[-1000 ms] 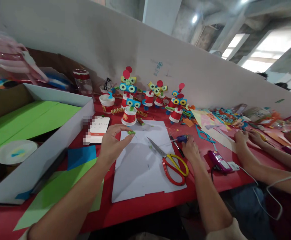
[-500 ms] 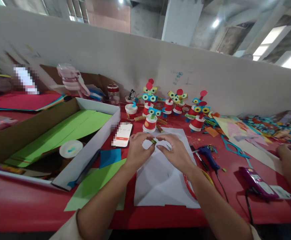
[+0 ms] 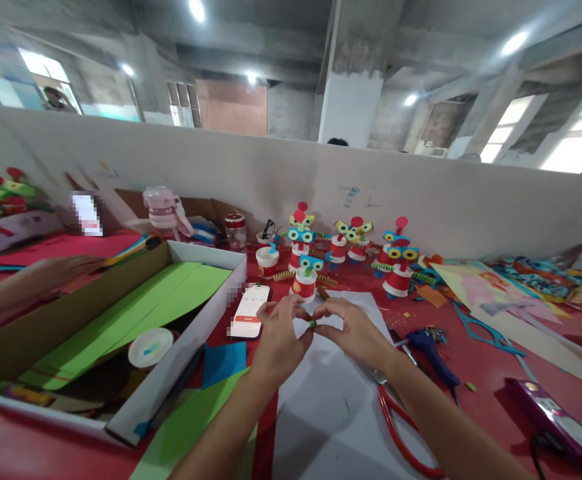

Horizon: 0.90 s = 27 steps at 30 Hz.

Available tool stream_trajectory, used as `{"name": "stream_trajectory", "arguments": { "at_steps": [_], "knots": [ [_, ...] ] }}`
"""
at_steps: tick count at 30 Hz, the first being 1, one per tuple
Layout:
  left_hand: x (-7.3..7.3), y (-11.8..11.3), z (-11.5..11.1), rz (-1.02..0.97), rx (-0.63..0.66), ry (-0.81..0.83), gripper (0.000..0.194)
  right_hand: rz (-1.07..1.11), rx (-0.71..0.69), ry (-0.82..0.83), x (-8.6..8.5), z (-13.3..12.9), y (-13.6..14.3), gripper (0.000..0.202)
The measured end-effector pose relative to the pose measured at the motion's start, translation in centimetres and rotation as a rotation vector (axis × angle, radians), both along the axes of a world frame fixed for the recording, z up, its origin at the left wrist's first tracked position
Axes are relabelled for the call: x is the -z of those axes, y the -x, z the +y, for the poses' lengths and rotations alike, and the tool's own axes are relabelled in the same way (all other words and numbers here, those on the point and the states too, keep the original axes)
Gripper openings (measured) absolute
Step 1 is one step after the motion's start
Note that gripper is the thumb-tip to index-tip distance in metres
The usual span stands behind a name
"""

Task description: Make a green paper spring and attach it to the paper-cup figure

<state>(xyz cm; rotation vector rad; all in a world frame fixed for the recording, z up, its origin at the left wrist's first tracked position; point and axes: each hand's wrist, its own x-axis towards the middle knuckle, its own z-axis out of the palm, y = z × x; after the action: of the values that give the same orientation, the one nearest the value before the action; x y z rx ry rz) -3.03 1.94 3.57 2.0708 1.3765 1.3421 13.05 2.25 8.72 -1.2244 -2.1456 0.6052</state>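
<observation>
Between the fingertips of both hands is a tiny folded green paper piece (image 3: 313, 324). My left hand (image 3: 283, 337) pinches it from the left, and my right hand (image 3: 353, 330) has its thumb and fingertips closed on it from the right. Both hands are above a white paper sheet (image 3: 315, 420). Just beyond them stands a red and white cup figure (image 3: 304, 283) with blue paper eyes and coiled paper arms. Red-handled scissors (image 3: 395, 427) lie partly under my right forearm.
An open box (image 3: 241, 270) with green sheets is at left, beside a phone (image 3: 251, 313). More cup figures (image 3: 398, 280) line the back. A blue glue gun (image 3: 433, 360) and purple device (image 3: 553, 423) lie right. Other people's arms show at both sides.
The view has tilted up, so the table things appear lower. My right fingertips have come together on the green piece. Another person's arm has appeared at the left.
</observation>
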Motion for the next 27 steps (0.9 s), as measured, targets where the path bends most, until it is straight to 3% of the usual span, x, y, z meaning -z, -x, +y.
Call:
{"name": "stream_trajectory", "arguments": {
  "at_steps": [6,11,14,18,22,27],
  "knots": [
    [-3.2,0.2,0.0,-0.081,-0.018,0.051,0.047,0.199,0.038,0.079,-1.0,1.1,-0.6,0.006],
    [-4.8,2.2,3.6,-0.129,0.035,0.013,0.039,0.529,0.112,0.051,-3.0,4.3,-1.3,0.012],
    [-4.5,2.6,7.1,-0.233,0.025,0.019,0.035,0.687,0.174,0.051,-4.2,6.8,-1.5,0.024],
    [-3.4,1.9,10.9,-0.359,0.076,0.108,0.035,0.651,0.183,0.049,-4.4,9.6,-1.5,0.030],
    [-2.8,1.3,12.4,-0.447,0.148,0.202,0.035,0.554,0.165,0.014,-3.2,11.6,-0.8,0.024],
    [-2.5,0.9,12.8,-0.427,0.155,0.196,0.033,0.454,0.166,-0.036,-1.9,12.7,-0.1,0.019]
  ]
}}
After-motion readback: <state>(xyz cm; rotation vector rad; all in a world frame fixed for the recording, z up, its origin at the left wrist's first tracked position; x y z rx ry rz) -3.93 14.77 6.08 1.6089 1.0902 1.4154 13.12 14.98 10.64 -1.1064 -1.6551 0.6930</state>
